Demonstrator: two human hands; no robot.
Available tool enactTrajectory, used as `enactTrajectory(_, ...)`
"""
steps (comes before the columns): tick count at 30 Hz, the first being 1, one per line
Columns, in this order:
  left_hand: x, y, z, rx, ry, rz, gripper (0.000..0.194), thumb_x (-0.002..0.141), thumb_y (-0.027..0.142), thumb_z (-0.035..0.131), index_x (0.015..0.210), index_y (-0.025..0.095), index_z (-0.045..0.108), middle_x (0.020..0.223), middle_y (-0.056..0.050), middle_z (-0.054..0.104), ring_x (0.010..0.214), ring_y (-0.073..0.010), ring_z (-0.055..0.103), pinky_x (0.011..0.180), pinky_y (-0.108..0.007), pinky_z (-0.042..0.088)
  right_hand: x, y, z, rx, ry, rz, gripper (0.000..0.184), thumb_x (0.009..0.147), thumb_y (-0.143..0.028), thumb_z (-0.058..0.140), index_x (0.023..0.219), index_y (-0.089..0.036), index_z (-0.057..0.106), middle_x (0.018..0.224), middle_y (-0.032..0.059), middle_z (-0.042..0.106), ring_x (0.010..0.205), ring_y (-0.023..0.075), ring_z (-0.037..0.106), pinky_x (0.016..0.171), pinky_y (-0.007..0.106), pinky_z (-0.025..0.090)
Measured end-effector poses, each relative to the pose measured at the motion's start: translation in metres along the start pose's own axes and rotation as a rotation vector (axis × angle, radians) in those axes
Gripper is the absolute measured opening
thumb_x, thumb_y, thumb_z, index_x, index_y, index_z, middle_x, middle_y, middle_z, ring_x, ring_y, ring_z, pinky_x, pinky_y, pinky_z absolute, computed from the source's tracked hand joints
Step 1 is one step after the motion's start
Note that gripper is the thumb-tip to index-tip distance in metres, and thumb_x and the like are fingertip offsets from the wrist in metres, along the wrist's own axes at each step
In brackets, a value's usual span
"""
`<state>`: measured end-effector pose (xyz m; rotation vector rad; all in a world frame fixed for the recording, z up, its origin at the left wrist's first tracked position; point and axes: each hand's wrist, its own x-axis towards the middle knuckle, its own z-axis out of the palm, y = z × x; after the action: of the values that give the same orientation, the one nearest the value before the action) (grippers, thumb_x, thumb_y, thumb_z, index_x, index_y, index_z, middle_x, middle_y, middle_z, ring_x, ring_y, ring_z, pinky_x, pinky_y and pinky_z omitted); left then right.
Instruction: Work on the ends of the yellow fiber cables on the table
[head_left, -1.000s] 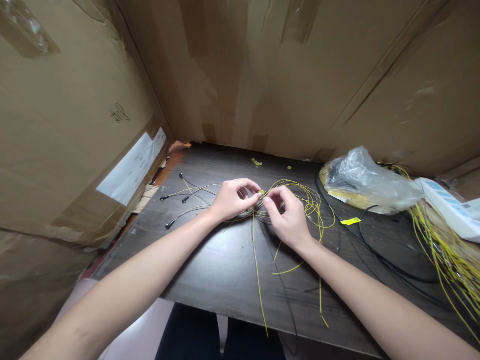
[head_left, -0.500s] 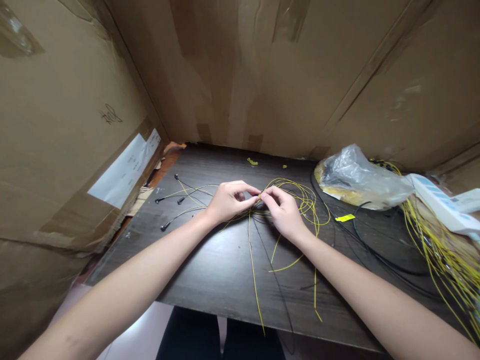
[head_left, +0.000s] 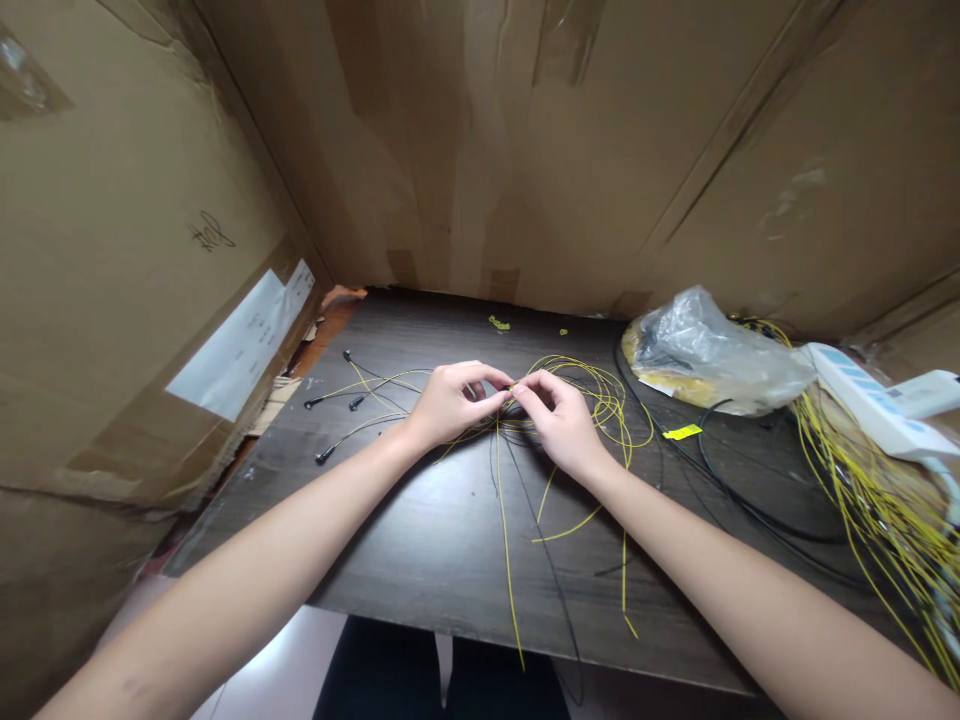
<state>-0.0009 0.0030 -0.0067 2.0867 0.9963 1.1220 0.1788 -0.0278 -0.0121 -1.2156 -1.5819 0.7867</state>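
Observation:
Over the middle of the table, my left hand [head_left: 459, 402] and my right hand [head_left: 559, 418] meet fingertip to fingertip. Both pinch a thin wire between thumb and forefinger; the exact spot they grip is small and partly hidden by the fingers. Loops of thin yellow wire [head_left: 624, 400] lie behind and beside my right hand. Loose yellow ends, and a thin black wire [head_left: 551, 562], trail toward the front edge. Left of my left hand, several wires end in black connectors [head_left: 324, 455] resting on the tabletop.
Cardboard walls [head_left: 450, 150] enclose the dark wooden table [head_left: 405, 580] at the back and left. On the right are a clear plastic bag [head_left: 720, 350], a white power strip [head_left: 874, 405], black cables with a yellow tag [head_left: 682, 432], and a yellow wire bundle [head_left: 877, 510]. Small yellow bits [head_left: 499, 323] lie behind.
My fingertips have shifted slightly at the pinch, and the yellow bit visible there before no longer shows clearly. The whole view has moved a little, so everything sits slightly further left.

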Motion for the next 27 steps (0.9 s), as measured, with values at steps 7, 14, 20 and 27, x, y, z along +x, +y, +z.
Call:
enactTrajectory(7,-0.0003,0.0013,-0.0005,0.016,-0.034,0.012,0.014,0.084,0.028,0.071,0.091,0.018,0.078,0.079,-0.003,0.072,0.058,-0.0096,0.057,0.06,-0.021,0.048,0.0004,0.0004,-0.0001,-0.02,-0.04,0.023,0.038,0.092,-0.047,0.053,0.066,-0.02,0.057,0.065,0.0008,0.056,0.066,0.0166,0.051,0.064,0.029,0.038)
enactTrajectory(14,-0.0003,0.0027,-0.0012,0.006,-0.03,0.047,0.013,0.085,0.026,0.069,0.091,0.017,0.076,0.08,-0.002,0.072,0.057,-0.0084,0.056,0.059,-0.021,0.047,-0.0006,-0.0022,0.0005,-0.025,-0.02,0.005,0.043,0.095,-0.048,0.049,0.063,-0.02,0.054,0.064,0.0011,0.055,0.064,0.0166,0.051,0.064,0.03,0.038)
enactTrajectory(20,-0.0004,0.0018,-0.0009,-0.018,-0.006,0.018,0.013,0.084,0.026,0.071,0.091,0.017,0.076,0.08,-0.002,0.072,0.058,-0.009,0.057,0.059,-0.021,0.047,-0.001,-0.0042,0.0,0.007,0.015,0.002,0.021,0.086,-0.04,0.058,0.078,-0.02,0.06,0.072,0.001,0.061,0.067,0.0172,0.053,0.065,0.03,0.04)
enactTrajectory(27,-0.0006,-0.0004,-0.0005,0.001,-0.037,0.053,0.013,0.084,0.027,0.07,0.091,0.017,0.076,0.078,-0.002,0.072,0.056,-0.0084,0.056,0.059,-0.021,0.047,-0.0003,-0.0025,-0.0002,-0.035,-0.034,0.012,0.032,0.09,-0.042,0.053,0.067,-0.02,0.054,0.064,-0.0005,0.053,0.064,0.0161,0.048,0.063,0.03,0.036)
